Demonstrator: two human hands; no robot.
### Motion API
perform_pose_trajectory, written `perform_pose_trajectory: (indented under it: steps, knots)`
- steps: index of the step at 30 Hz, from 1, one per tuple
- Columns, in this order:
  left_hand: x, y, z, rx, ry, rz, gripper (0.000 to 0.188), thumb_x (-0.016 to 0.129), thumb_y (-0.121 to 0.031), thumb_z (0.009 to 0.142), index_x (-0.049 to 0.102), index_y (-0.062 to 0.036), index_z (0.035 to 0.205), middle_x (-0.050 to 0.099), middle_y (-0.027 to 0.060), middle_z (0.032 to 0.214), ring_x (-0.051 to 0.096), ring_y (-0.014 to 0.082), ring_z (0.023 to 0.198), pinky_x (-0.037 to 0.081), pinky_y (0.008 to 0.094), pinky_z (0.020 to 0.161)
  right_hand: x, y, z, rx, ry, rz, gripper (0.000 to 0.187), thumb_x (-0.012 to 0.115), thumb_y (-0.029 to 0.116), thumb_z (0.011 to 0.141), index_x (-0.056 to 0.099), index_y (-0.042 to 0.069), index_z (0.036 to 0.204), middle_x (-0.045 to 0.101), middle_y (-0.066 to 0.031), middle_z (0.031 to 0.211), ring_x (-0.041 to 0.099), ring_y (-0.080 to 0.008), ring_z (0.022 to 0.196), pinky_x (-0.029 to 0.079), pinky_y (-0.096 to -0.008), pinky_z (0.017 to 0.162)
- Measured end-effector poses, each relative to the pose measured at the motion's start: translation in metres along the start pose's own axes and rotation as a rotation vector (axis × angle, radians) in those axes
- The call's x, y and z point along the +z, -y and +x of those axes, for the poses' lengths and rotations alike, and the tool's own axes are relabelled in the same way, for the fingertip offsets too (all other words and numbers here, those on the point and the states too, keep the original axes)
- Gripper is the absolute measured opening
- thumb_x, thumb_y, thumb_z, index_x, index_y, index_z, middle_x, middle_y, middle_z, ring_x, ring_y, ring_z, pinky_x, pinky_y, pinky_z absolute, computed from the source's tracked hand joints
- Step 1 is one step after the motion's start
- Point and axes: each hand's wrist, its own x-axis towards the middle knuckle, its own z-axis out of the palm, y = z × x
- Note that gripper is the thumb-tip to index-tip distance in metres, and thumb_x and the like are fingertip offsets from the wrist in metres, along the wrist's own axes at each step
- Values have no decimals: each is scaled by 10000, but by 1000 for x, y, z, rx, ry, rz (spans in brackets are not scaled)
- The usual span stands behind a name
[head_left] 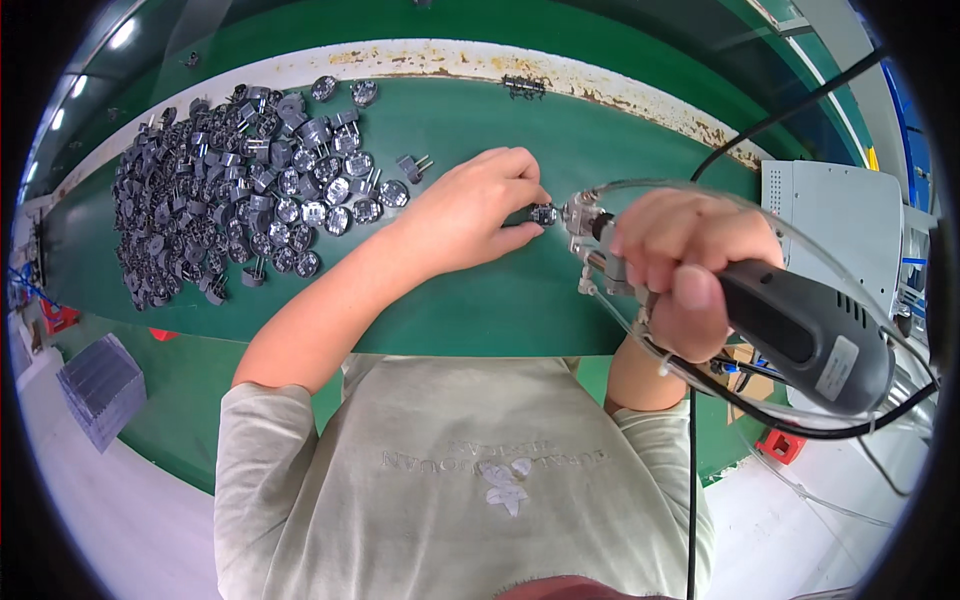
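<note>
Head view, items as seen:

1. Left hand [470, 210]: fingers closed in a pinch on a small grey plug part [543, 213], held against the green table [480, 300] just right of centre.
2. Right hand [680, 265]: fingers wrapped fully around an electric screwdriver [790, 325]. Long axis runs from the dark grey body at lower right up-left to the metal tip [578, 215]; the tip points left at the plug part and sits just beside it, contact not discernible.
3. Black cable [760, 125] and clear tube [690, 190] trail from the tool.
4. Pile of grey plug parts [230, 190], upper left of the table; many lie prongs up.
5. Light rectangular label [835, 368] on the tool body, near its rear end.
6. Grey box unit [835, 215], right of the table.
7. Stack of grey trays [100, 385], lower left, on the floor.
</note>
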Motion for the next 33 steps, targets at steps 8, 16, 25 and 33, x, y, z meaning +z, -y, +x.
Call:
perform_pose_trajectory:
  steps: [8,16,25,33]
  knots:
    - [-2,2,2,3,42,-22,284,798,-113,800,717,8,1044,626,119,1048,628,316,1009,535,415,871,1,-11,7,120,-12,104,275,768,-89,794,547,25,912,637,-64,725,610,-136,661,507,-320,593]
    - [-2,3,0,-39,22,-45,317,797,-129,814,729,-12,1101,629,120,1083,637,310,1043,541,403,897,-24,36,1,-130,131,113,292,767,190,924,516,66,1010,601,-54,737,596,-206,558,557,-394,569]
    - [-6,2,0,-48,59,-36,325,792,-88,806,732,-15,1116,632,118,1103,640,304,1057,542,398,910,-7,8,-4,-38,45,100,250,673,276,947,499,97,938,568,-35,654,564,-184,499,537,-385,531]
    - [-6,2,0,-44,64,-33,323,797,-82,801,732,-13,1110,632,119,1110,639,307,1057,539,396,913,-2,7,-6,-4,41,67,258,688,269,953,493,100,934,567,-35,663,573,-182,518,554,-394,553]
